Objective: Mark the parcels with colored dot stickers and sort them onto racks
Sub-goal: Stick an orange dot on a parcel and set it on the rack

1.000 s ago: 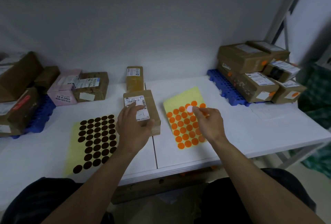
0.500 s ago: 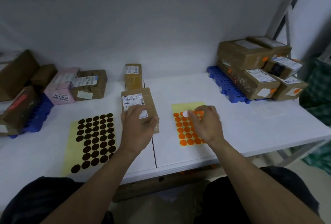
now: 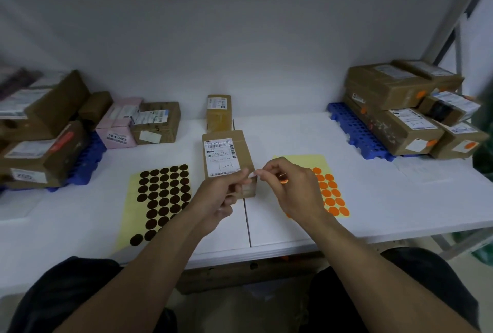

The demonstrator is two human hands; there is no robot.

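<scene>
**Orange sticker held at a parcel**

An orange sticker is pinched in the right hand; the left hand is curled, fingertips meeting the right's, its grasp cannot be told; both are held at the near end of a brown parcel, laid between two sticker sheets.

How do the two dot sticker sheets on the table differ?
The dark brown sticker sheet lies left of the middle parcel, the orange sticker sheet right of it. Dark brown dots reach their sheet's far edge; the orange sheet has a bare far strip. The right hand, pinching a dot sticker, hides part of the orange sheet; the dark brown sheet shows nearly whole. Both have pale yellow backing and lie flat.
</scene>
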